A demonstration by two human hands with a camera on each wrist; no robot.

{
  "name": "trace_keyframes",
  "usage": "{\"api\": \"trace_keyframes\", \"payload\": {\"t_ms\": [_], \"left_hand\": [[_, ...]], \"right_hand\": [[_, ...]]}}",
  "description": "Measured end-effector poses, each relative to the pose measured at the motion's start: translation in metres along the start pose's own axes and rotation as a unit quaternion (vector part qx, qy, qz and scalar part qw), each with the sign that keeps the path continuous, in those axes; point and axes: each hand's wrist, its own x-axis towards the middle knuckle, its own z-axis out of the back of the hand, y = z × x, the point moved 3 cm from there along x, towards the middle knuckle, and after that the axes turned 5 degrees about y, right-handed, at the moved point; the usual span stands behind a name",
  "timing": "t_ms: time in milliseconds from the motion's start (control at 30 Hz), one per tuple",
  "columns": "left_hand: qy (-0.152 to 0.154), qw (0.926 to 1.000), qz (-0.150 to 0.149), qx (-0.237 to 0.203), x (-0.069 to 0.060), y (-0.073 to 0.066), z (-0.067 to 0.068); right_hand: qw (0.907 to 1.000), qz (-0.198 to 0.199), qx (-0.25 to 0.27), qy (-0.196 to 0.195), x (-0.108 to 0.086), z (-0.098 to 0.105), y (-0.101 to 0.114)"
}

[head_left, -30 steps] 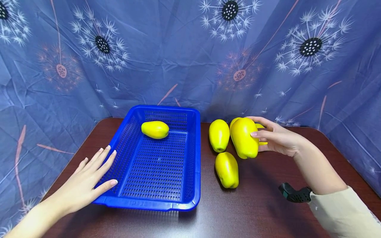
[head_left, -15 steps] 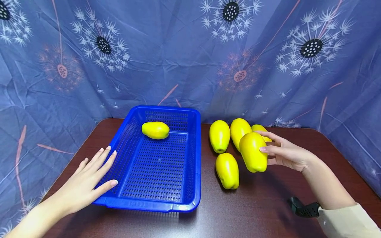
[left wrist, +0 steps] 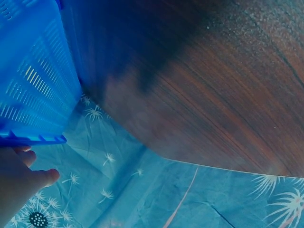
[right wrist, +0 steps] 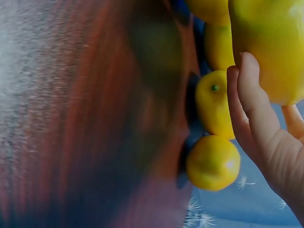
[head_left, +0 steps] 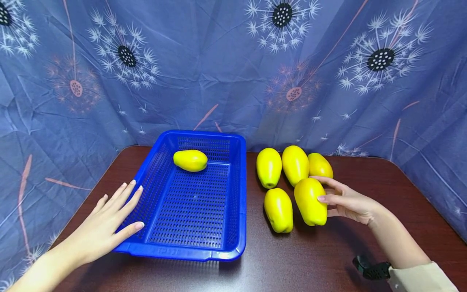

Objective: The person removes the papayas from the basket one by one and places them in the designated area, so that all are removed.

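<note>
My right hand [head_left: 352, 202] grips a yellow papaya [head_left: 310, 202], thumb on the near side and fingers behind, partly hidden. In the right wrist view this papaya [right wrist: 270, 47] hangs a little above the table. Behind it lie three more papayas in a row: a left one [head_left: 269, 167], a middle one [head_left: 295, 164] and a right one [head_left: 320, 165]. Another papaya [head_left: 278, 210] lies just left of the held one. My left hand [head_left: 109, 219], fingers spread, rests on the left rim of a blue plastic basket [head_left: 242, 202]. One papaya [head_left: 190, 160] lies at the basket's far end.
The brown table [head_left: 284, 263] carries the basket on the left and the fruit on the right. A blue curtain with dandelion prints [head_left: 219, 61] hangs behind and at both sides. A black strap [head_left: 372, 269] is on the right wrist.
My right hand has brought the papaya toward me, lower and slightly right, away from the back row. The back papayas now show fully. The left hand and basket stay put.
</note>
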Motion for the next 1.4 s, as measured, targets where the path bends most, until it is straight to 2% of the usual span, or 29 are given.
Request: {"api": "trace_keyframes", "payload": {"t_ms": [300,533,800,1233,1400], "left_hand": [[0.006,1.0000,0.006,0.001,0.000,0.001,0.000],[-0.001,1.0000,0.003,0.005,0.000,0.001,0.000],[0.000,1.0000,0.005,0.003,-0.001,0.000,-0.001],[0.009,0.9999,0.008,-0.003,0.001,-0.001,0.001],[0.007,0.9999,0.007,-0.002,0.000,-0.001,0.001]], "right_hand": [[0.9998,-0.002,0.015,0.014,0.000,0.001,-0.012],[0.9987,-0.037,-0.013,-0.033,0.002,0.003,-0.024],[0.9947,-0.068,-0.039,-0.067,0.002,0.004,-0.031],[0.9895,-0.087,-0.066,-0.095,0.006,0.005,-0.031],[0.9901,-0.080,-0.069,-0.093,0.006,0.004,-0.030]]}}
